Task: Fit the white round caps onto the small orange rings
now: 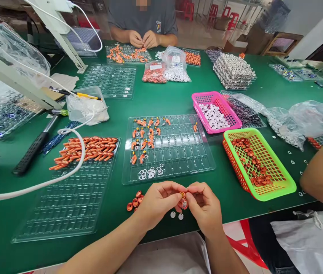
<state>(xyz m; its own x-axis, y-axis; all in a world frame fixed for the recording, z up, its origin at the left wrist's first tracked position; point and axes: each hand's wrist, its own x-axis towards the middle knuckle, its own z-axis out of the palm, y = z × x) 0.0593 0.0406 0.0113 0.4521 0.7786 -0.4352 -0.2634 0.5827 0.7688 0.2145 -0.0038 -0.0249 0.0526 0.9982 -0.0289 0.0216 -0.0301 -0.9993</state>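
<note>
My left hand (159, 203) and my right hand (206, 208) meet above the table's near edge, fingers pinched together on a small orange part (183, 204). It has a yellowish ring and a round, shiny end; the fingers cover much of it. Beneath my hands lie two small white discs (181, 216). Several round orange cups (135, 201) are heaped beside my left hand. Beyond my hands, a clear compartment tray (178, 167) carries curved orange pieces (143, 133) at its left and thin white rings (151, 173) along its front.
A green basket (288, 186) of orange pieces and a pink basket (232, 123) of white discs stand right. Left are another clear tray (64, 205) with orange handles, a white cable (83, 152) and a hammer (31, 154). Co-workers sit opposite and at right.
</note>
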